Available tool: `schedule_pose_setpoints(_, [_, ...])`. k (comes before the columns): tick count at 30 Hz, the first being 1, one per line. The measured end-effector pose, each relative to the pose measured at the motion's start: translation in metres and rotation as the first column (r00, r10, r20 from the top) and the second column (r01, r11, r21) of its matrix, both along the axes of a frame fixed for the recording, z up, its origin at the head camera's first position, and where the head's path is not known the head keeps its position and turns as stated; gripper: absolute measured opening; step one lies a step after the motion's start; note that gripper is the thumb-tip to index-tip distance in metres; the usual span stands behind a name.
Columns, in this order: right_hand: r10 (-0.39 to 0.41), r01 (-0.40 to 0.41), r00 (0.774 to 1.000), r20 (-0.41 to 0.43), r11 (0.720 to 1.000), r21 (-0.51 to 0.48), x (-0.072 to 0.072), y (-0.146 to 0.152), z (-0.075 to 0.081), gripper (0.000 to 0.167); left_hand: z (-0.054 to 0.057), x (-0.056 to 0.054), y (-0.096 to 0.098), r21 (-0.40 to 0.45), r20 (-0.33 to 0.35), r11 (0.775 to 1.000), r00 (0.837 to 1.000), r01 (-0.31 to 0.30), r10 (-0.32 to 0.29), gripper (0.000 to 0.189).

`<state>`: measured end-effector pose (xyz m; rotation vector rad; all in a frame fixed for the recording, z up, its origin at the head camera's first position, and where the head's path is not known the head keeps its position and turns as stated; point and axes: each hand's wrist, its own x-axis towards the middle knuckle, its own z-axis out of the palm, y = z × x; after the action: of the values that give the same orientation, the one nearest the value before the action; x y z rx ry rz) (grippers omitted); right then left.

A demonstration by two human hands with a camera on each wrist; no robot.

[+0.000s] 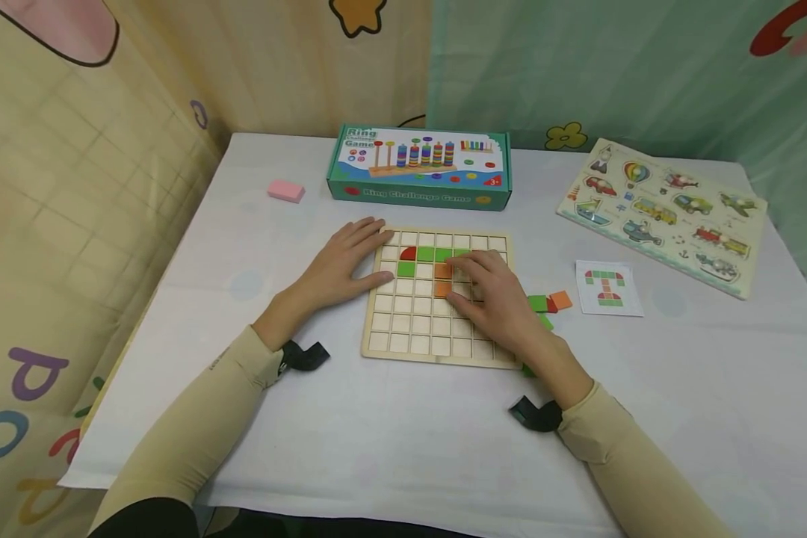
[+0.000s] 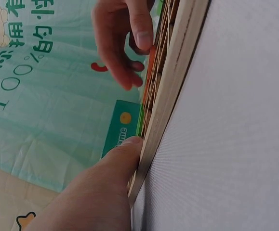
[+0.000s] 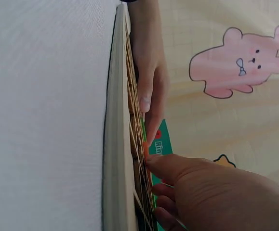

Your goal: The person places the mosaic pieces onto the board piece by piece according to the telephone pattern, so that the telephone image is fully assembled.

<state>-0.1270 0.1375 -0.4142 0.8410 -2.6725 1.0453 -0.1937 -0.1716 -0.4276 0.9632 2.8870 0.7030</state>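
Note:
A wooden grid board [image 1: 402, 323] lies flat on the table. In its upper cells sit a red rounded tile [image 1: 409, 253], several green square tiles [image 1: 426, 255] and two orange square tiles [image 1: 443, 271], one below the other. My left hand [image 1: 341, 261] rests on the board's left edge with fingers extended; its thumb [image 2: 129, 144] touches the rim. Over the grid is my right hand [image 1: 494, 299], its thumb touching the lower orange tile [image 1: 442, 289] and its fingers near the upper one. The right hand hides cells on that side.
Loose green, red and orange tiles [image 1: 560, 300] lie right of the board, beside a pattern card [image 1: 608, 289]. Behind stand a ring game box [image 1: 420, 196] and a pink block [image 1: 286, 190]. A vehicle picture puzzle [image 1: 666, 213] lies at the back right.

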Motion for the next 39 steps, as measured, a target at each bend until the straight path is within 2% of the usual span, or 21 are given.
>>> schedule_pose_setpoints(6, [0.008,-0.008,1.0,-0.002,1.0,-0.008,-0.002,-0.003,0.001,0.017,0.002,0.0,-0.002,-0.004,-0.013,1.0,1.0,-0.001,0.001,0.077])
schedule_pose_setpoints(15, [0.004,-0.004,1.0,0.001,1.0,-0.023,-0.004,-0.004,-0.001,0.031,0.001,0.0,-0.006,-0.006,-0.004,1.0,1.0,-0.011,0.011,0.077])
schedule_pose_setpoints(23, [0.027,-0.027,1.0,0.005,0.998,-0.056,-0.003,-0.004,0.002,0.01,0.0,0.001,-0.006,0.006,0.003,1.0,1.0,-0.01,0.01,0.076])
schedule_pose_setpoints(28, [-0.008,0.013,0.998,0.065,0.997,-0.076,0.0,0.011,0.014,0.013,0.002,0.002,-0.005,0.01,0.014,1.0,1.0,-0.003,0.003,0.077])
schedule_pose_setpoints(32, [-0.111,0.119,0.982,0.152,0.992,-0.047,0.002,0.04,0.024,0.02,0.003,0.002,-0.003,0.006,0.012,1.0,1.0,-0.003,0.003,0.077])
schedule_pose_setpoints(36, [-0.216,0.215,0.945,0.246,0.976,0.032,0.007,0.076,0.028,0.025,0.002,0.002,-0.002,-0.003,0.015,1.0,1.0,0.0,0.0,0.077])
schedule_pose_setpoints(39, [-0.256,0.242,0.92,0.296,0.967,0.081,0.008,0.097,0.032,0.029,0.002,0.002,-0.003,-0.013,0.011,1.0,1.0,-0.003,0.003,0.077])
